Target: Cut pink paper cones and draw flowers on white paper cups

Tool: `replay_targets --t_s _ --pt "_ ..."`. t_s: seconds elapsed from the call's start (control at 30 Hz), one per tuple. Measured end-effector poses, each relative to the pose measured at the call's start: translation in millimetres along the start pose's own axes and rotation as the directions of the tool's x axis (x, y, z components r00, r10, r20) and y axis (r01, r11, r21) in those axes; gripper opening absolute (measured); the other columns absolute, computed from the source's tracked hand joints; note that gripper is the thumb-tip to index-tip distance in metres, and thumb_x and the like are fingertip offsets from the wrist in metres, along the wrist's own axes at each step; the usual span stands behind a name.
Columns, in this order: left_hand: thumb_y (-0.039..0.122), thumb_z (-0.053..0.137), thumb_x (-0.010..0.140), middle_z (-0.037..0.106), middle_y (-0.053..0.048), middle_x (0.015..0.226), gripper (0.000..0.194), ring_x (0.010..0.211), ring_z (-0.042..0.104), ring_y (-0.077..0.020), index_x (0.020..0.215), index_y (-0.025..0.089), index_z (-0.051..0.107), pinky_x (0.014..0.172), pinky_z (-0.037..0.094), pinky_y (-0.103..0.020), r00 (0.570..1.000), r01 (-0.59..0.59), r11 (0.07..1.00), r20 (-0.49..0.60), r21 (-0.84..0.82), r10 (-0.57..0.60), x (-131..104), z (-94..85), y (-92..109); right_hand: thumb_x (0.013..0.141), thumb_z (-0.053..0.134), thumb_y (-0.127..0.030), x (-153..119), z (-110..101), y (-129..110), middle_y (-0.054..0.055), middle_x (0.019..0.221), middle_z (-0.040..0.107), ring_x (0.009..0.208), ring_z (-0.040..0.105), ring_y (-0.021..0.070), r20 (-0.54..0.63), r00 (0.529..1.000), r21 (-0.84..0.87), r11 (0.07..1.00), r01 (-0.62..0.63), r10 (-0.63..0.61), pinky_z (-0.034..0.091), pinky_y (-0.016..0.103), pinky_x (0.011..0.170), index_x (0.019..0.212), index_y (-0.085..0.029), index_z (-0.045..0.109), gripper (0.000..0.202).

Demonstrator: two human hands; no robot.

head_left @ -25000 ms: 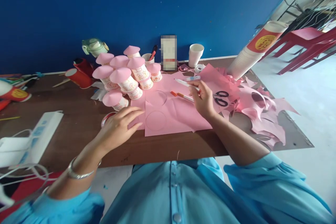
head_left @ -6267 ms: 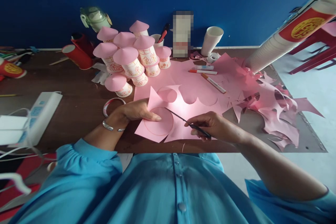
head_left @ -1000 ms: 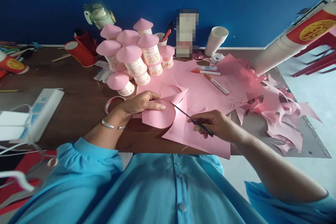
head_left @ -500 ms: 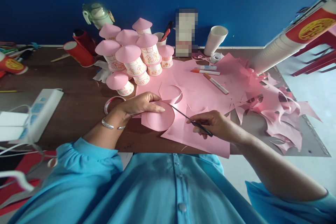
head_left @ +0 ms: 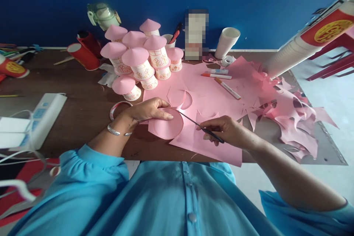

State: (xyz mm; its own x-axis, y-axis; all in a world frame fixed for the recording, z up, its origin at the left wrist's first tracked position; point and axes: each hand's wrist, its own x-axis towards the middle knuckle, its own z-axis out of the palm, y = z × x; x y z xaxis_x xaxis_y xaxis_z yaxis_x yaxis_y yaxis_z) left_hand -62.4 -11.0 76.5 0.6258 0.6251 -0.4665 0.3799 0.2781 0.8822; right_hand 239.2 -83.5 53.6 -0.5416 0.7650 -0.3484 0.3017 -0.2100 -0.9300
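Note:
My left hand (head_left: 155, 110), with a silver bangle at its wrist, pinches a piece of pink paper (head_left: 168, 127) marked with a round outline, thumb on top. In my right hand (head_left: 221, 131) are scissors (head_left: 196, 123), fingers closed about the dark handles. Their blades point up and left, with the tips at the upper right rim of the circle. A thin curled strip hangs off the paper near the tips. Under both hands lies a large pink sheet (head_left: 212, 143) on the brown table.
Several decorated paper cups with pink cone tops (head_left: 135, 57) stand behind my left hand. A tape roll (head_left: 117, 108) lies beside my wrist. Markers (head_left: 227, 88) rest on the pink sheet. Pink scraps (head_left: 297, 132) cover the right side, near a tall cup stack (head_left: 293, 57). A power strip (head_left: 45, 118) sits left.
The pink paper circle has turned and tipped slightly in my left hand. The loose strip above the scissors has shifted and looks narrower. My right hand has hardly moved.

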Motion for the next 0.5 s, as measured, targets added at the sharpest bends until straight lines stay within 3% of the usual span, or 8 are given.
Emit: replay_targets --t_s 0.23,0.43,0.5 --pt "0.04 0.083 0.075 0.07 -0.003 0.078 0.03 0.071 0.058 -0.0147 0.087 0.013 0.077 0.067 0.045 -0.026 0.999 -0.011 1.0 0.045 0.029 0.01 0.3 -0.8 -0.3 0.088 0.078 -0.056 3.8 1.0 -2.9 0.004 0.067 0.071 0.05 0.054 0.0081 0.018 1.0 -0.022 1.0 0.02 -0.02 0.048 0.022 0.048 0.106 -0.015 0.083 0.046" --pt "0.04 0.084 0.074 0.052 0.003 0.062 0.033 0.058 0.042 -0.0086 0.066 0.014 0.066 0.055 0.032 -0.022 0.999 -0.046 0.996 0.027 0.071 0.044 -0.6 -1.2 -0.7 0.089 0.076 -0.054 3.0 -0.8 -4.6 0.003 0.068 0.07 0.05 0.052 0.0071 0.033 0.999 -0.042 0.999 0.018 -0.017 0.047 0.022 0.047 0.102 -0.015 0.084 0.042" --pt "0.04 0.084 0.073 0.053 0.002 0.063 0.032 0.059 0.042 -0.009 0.068 0.014 0.067 0.054 0.032 -0.022 0.999 -0.04 0.997 0.038 0.066 0.038 -0.4 -1.3 -1.1 0.089 0.076 -0.054 2.9 -1.4 -4.4 0.003 0.068 0.071 0.05 0.053 0.0076 0.038 0.999 -0.05 0.999 0.016 -0.014 0.048 0.021 0.047 0.102 -0.016 0.084 0.041"
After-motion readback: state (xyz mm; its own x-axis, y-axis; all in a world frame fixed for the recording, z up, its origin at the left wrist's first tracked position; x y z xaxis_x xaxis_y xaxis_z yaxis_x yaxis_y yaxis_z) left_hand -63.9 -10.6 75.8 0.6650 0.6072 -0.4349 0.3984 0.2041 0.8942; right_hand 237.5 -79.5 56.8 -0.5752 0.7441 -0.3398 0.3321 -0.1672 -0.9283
